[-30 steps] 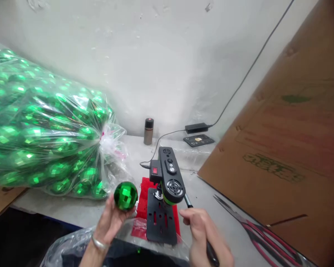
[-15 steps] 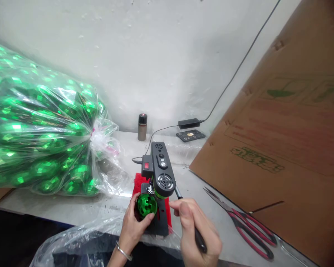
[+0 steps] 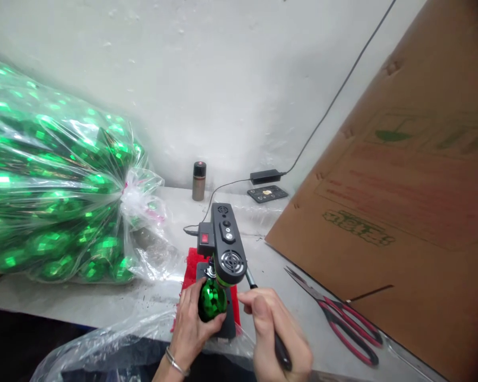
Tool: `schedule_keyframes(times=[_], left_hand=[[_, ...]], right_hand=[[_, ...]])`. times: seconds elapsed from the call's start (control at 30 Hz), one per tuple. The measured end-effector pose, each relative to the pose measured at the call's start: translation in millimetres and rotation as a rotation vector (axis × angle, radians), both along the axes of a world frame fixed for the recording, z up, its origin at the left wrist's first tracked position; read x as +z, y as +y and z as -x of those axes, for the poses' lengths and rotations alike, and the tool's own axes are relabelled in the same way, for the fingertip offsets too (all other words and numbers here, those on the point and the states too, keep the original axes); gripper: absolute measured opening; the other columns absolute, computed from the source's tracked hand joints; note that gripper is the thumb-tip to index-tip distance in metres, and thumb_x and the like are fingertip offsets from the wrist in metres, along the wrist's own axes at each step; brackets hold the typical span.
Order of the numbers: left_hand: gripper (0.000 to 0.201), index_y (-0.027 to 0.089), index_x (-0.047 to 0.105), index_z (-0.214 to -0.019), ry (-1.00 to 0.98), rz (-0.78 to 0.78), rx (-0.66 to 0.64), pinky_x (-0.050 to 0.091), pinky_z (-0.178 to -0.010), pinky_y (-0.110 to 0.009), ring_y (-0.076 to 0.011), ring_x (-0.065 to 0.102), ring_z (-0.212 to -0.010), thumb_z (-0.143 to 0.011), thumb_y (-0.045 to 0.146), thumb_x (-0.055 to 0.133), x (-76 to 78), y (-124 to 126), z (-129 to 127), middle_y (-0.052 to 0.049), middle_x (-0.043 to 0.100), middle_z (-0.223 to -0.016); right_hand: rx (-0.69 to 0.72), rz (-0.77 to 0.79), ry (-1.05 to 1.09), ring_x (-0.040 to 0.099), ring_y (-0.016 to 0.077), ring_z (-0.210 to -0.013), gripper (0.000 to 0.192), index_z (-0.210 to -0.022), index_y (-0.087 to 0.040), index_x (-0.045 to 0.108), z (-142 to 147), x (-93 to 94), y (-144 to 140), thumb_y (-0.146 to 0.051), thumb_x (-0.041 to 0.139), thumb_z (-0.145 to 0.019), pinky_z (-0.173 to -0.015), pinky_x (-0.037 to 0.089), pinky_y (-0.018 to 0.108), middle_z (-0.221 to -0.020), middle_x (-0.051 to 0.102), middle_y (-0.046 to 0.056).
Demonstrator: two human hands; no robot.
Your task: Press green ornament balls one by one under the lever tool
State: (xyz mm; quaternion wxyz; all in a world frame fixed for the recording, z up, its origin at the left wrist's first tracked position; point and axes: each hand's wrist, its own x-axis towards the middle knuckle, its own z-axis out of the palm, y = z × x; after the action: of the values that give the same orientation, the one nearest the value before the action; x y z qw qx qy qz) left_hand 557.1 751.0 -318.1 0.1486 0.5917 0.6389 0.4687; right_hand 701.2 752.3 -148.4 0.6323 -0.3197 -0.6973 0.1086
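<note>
My left hand (image 3: 191,321), with a bangle at the wrist, curls around a shiny green faceted ball ornament (image 3: 213,301). It holds the ball over the dark base plate of a small bench drill press (image 3: 228,241), close below the machine's head. Whether a bit touches the ball is hidden by the head. On the right, my right hand (image 3: 276,331) is closed around the black-gripped lever (image 3: 282,353) of the machine. A red cloth (image 3: 190,270) lies under the base.
A tied clear bag of green balls (image 3: 59,196) lies left. Scissors (image 3: 338,318) lie right, beside a large cardboard box (image 3: 382,185). Behind are a bottle (image 3: 198,181), a power adapter (image 3: 265,176) and a dark phone-like slab (image 3: 267,194). Clear plastic (image 3: 103,337) hangs at the front edge.
The view has shifted slightly. In my left hand the green ball appears turned and sits a little lower against the drill press. My right hand stays on the lever.
</note>
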Motion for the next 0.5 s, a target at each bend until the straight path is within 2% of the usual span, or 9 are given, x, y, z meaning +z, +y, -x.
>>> schedule_keyframes(times=[0.13, 0.3, 0.5], left_hand=[[0.073, 0.016, 0.062, -0.140, -0.044, 0.008, -0.009, 0.060, -0.107, -0.065, -0.0417, 0.071, -0.123, -0.073, 0.036, 0.084, -4.0, 9.4, -6.5, -0.020, 0.073, -0.131], [0.080, 0.017, 0.058, -0.142, -0.195, 0.079, -0.106, 0.061, -0.106, -0.060, -0.0403, 0.073, -0.122, -0.069, 0.034, 0.086, -9.8, 16.9, -9.2, -0.018, 0.072, -0.134], [0.080, 0.017, 0.057, -0.142, -0.219, 0.073, -0.152, 0.058, -0.110, -0.063, -0.0406, 0.071, -0.125, -0.068, 0.032, 0.084, -11.9, 16.8, -8.3, -0.020, 0.069, -0.137]], right_hand=[[-0.030, 0.035, 0.078, 0.068, 0.0106, -0.075, 0.023, -0.096, -0.021, 0.066, 6.9, 0.0, -4.4, -0.006, 0.051, -0.105, -0.068, 0.053, 0.021, -0.084, 0.070, 0.000], [-0.081, 0.087, 0.174, 0.064, 0.0100, -0.075, 0.024, -0.094, -0.021, 0.068, 17.4, -0.1, -9.3, -0.011, 0.052, -0.108, -0.071, 0.050, 0.022, -0.083, 0.069, -0.001], [-0.170, 0.082, 0.215, 0.062, 0.0111, -0.071, 0.025, -0.089, -0.021, 0.070, 24.6, -7.5, -13.4, -0.020, 0.056, -0.110, -0.070, 0.048, 0.025, -0.079, 0.067, -0.002]])
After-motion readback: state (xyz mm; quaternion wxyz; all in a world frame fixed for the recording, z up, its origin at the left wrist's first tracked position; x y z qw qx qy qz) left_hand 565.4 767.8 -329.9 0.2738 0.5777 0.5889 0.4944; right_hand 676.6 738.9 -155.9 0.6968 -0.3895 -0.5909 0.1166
